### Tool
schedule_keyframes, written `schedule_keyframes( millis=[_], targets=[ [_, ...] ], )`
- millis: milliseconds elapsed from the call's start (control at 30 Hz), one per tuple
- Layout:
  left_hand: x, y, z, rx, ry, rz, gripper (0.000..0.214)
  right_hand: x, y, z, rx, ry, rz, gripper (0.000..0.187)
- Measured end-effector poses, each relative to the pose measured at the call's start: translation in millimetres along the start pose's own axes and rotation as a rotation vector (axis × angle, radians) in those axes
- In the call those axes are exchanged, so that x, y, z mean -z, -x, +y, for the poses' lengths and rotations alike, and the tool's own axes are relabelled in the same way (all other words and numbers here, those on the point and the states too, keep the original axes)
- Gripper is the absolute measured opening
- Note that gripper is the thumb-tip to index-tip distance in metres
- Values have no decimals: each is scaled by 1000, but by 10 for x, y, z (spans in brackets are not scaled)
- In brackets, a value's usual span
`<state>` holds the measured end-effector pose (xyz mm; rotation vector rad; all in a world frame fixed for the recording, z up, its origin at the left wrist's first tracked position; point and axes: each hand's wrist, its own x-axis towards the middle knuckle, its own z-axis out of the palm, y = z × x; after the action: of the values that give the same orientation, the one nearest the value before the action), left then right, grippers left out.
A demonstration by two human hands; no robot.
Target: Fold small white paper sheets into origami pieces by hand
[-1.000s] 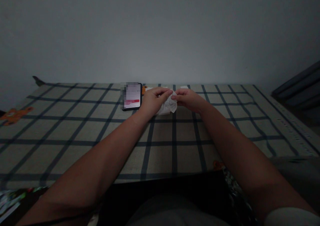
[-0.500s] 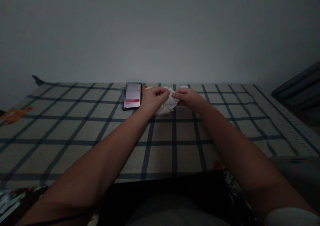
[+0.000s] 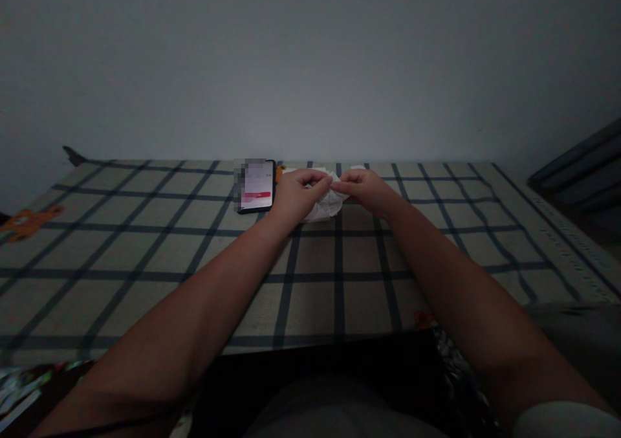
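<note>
Left hand (image 3: 294, 195) and right hand (image 3: 371, 191), close together, both pinch a crumpled white paper tissue (image 3: 330, 204). Apparently working its folds; next move calls for a light grip.

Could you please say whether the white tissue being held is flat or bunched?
Bunched: the tissue shows creases between the left hand and right hand.
</note>
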<state>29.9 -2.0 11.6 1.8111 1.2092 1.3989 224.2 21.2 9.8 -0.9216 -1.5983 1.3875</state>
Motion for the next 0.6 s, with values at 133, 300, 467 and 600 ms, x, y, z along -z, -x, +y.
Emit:
schedule_keyframes(
  millis=[133, 300, 467, 600],
  targets=[
    [9, -5, 25, 8, 16, -14, 19, 1, 7, -17, 29, 88, 22, 46],
    [6, -5, 4, 21, 29, -22, 19, -14, 15, -49, 30, 146, 33, 52],
    [-5, 4, -1, 7, 37, -34, 18, -1, 0, -15, 28, 146, 17, 55],
    [-2, 12, 46, 10, 19, -62, 21, 9, -3, 8, 35, 168, 22, 56]
  ],
)
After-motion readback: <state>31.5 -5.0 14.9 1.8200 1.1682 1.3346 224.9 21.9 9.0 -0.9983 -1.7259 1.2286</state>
